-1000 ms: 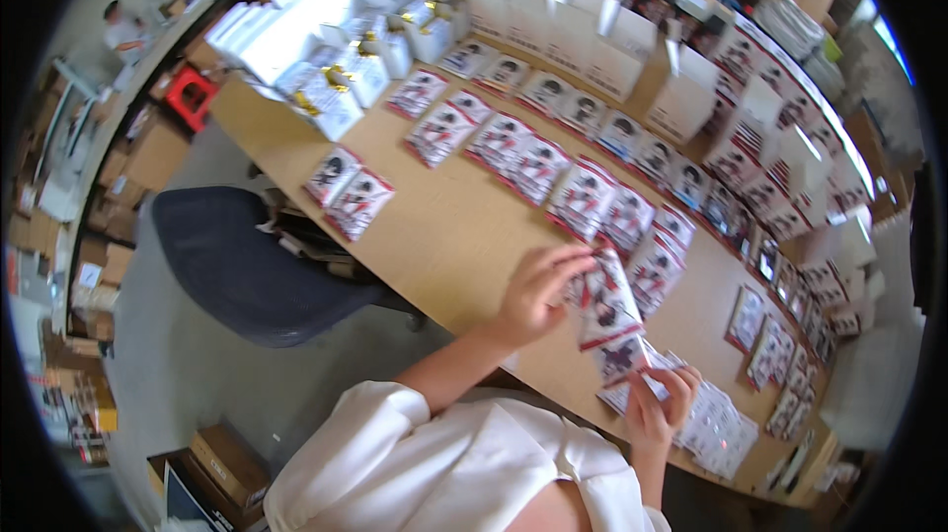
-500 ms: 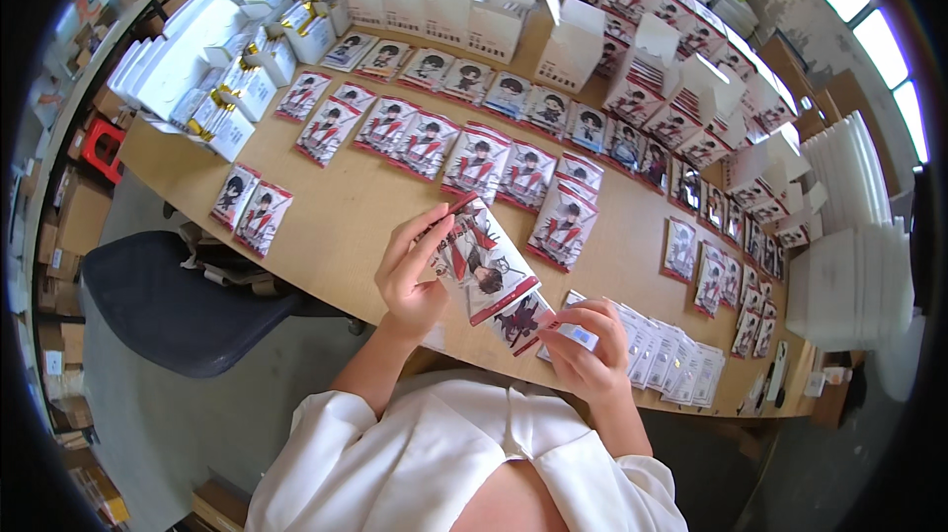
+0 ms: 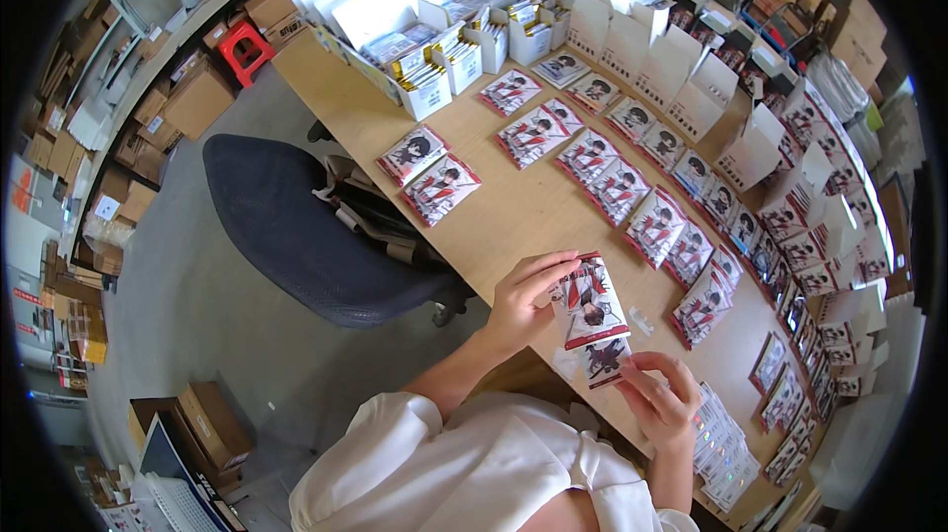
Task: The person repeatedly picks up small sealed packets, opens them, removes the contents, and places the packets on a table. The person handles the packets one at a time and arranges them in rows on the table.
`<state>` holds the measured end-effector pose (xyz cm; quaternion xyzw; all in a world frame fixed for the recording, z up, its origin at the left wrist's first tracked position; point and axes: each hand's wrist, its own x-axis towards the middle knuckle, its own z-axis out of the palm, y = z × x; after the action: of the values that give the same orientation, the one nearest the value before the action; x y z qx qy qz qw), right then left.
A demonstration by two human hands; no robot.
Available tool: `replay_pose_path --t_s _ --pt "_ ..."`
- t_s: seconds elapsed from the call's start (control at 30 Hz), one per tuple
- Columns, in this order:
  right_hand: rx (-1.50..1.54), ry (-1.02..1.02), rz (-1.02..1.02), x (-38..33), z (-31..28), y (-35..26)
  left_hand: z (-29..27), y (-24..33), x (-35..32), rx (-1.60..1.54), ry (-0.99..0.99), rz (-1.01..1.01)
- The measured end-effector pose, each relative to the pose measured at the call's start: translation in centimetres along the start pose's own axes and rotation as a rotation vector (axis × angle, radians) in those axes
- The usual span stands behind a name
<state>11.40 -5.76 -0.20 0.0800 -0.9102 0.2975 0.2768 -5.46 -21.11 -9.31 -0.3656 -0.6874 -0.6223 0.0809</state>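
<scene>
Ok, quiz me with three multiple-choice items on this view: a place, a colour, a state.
1. Where is the dark office chair?
A on the wooden table
B at the table's left edge
C behind the white boxes

2. What colour is the stool at upper left?
A red
B green
C white

3. How is the card packet held?
A left hand alone
B lying untouched
C both hands, right hand at its lower end

Answers: B, it stands on the floor beside the table; A, plainly red; C, fingers of both hands grip it.
</scene>
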Motion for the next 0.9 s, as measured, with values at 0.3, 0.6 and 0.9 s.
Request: replay_pose_path --t_s 0.3,0.6,0.9 --pt "0.53 0.113 0.293 -0.7 1.6 1.2 -1.6 0.0 -1.3 0.039 -0.065 -0.026" --pt "1.334 0.165 0.653 -1.9 2.3 1.5 -1.6 1.7 -1.7 -0.022 -0.276 0.407" --pt "1.532 0.106 0.74 -1.8 2.5 1.2 -1.5 4.6 -0.9 -0.584 -1.016 -0.294"
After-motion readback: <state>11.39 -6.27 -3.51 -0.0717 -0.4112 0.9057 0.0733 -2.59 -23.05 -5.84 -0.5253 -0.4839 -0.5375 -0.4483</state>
